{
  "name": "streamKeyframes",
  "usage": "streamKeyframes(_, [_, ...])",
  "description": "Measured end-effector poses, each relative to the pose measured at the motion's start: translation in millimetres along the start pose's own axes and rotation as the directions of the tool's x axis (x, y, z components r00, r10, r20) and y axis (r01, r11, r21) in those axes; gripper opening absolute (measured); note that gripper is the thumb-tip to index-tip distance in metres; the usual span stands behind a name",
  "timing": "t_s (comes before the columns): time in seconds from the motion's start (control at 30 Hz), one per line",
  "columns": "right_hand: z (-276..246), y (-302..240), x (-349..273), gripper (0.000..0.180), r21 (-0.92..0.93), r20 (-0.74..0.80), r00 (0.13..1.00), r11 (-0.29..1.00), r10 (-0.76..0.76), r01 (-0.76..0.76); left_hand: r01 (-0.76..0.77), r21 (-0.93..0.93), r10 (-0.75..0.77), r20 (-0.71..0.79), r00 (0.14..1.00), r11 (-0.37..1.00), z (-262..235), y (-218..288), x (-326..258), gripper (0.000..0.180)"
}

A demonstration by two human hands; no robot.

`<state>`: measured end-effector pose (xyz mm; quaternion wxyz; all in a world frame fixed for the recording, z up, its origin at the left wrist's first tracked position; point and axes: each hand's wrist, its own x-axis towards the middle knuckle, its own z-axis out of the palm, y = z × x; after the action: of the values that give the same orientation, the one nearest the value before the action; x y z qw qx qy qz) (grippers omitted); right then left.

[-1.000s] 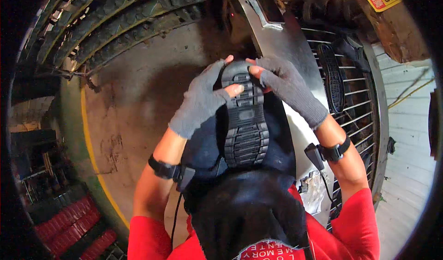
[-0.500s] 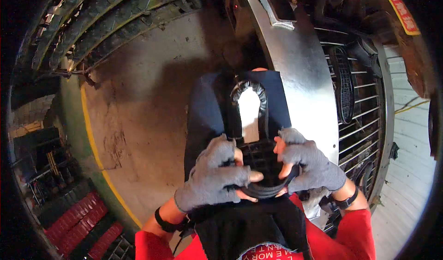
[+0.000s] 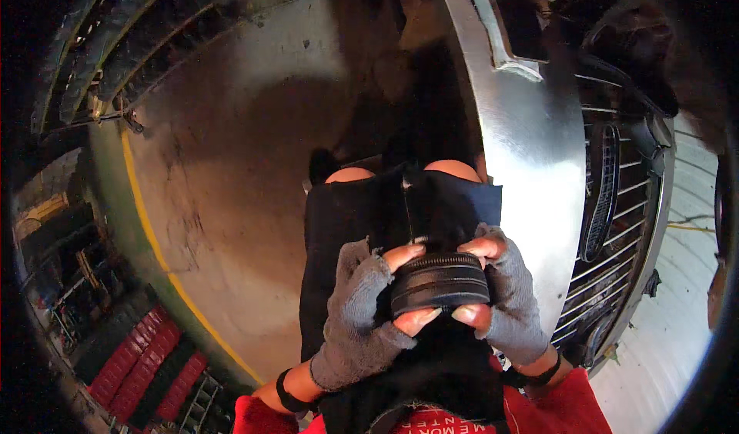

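Observation:
Over my lap I hold a black shoe point(image 3: 440, 282) with its rounded end turned up toward me. A ridged, stitched-looking edge of its sole runs across that end. My left hand point(image 3: 356, 311), in a grey fingerless glove, is closed on its left side, thumb on the near edge and fingers at the far edge. My right hand point(image 3: 512, 299), gloved alike, grips the right side the same way, its thumb near the left one. The rest of the shoe is hidden behind this end. A dark apron point(image 3: 339, 226) covers my legs beneath.
To the right runs a shiny metal table point(image 3: 531, 130) with a dark flat object point(image 3: 522, 18) at its far end. Beyond it, a black sole point(image 3: 600, 191) lies on a barred metal rack point(image 3: 620, 218). Dark shelving point(image 3: 146, 26) stands far left; red pieces point(image 3: 138, 361) sit near left.
The shoe has tipped from lying lengthwise, pale insole and black sole showing, to its rounded end facing me. Both hands have shifted to grip that end. The view has also shifted.

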<state>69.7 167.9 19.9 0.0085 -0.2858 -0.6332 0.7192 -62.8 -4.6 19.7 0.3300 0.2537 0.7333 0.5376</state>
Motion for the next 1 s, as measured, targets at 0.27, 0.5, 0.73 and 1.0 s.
streamKeyframes(0.27, [-14,11,39,0.073,-0.219,0.136,0.972,0.951,-0.190,0.217,-0.042,0.122,0.022,0.166,0.986,0.992,-19,-18,22,0.069])
streamKeyframes(0.5, [-3,-13,33,0.100,0.040,0.195,0.981,0.999,0.020,-0.028,-0.316,0.010,0.286,0.395,0.873,0.949,-49,-24,31,0.137])
streamKeyframes(0.73, [-15,-39,-66,0.107,-0.340,0.372,0.806,0.740,-0.460,0.580,-0.118,-0.203,0.198,0.438,0.877,0.972,-33,12,-49,0.158])
streamKeyframes(1.0, [-63,-25,-138,0.100,0.095,0.072,0.987,0.984,0.143,-0.150,-0.652,0.155,0.493,0.532,0.688,0.742,-9,114,-58,0.135])
